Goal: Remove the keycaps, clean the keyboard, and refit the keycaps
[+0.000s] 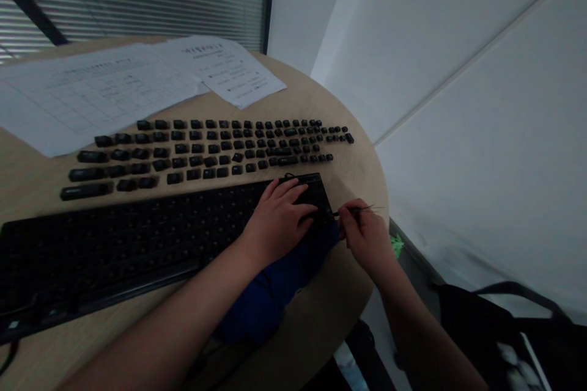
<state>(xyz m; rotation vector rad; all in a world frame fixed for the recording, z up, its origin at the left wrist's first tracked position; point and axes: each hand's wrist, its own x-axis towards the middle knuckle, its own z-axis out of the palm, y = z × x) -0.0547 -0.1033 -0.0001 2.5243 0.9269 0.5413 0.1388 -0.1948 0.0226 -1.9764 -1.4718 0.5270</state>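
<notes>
A black keyboard (137, 238) with its keycaps off lies slantwise across the table. My left hand (279, 217) rests on its right end, fingers spread over the surface and holding nothing. Just off the keyboard's right edge, my right hand (364, 232) is closed in a pinch on a thin dark tool (355, 210). Fine wire-like ends stick out of the tool to the right, and its other end points at the keyboard's edge. Its exact kind is too small and dim to tell. A blue cloth (257, 308) is bunched under my left forearm, against the keyboard's front edge.
Loose black keycaps (212, 135) stand in rows behind the keyboard. Printed sheets (151, 76) lie at the back of the round wooden table (321, 317). A white wall (458, 73) rises to the right. A black bag (477, 324) is at lower right.
</notes>
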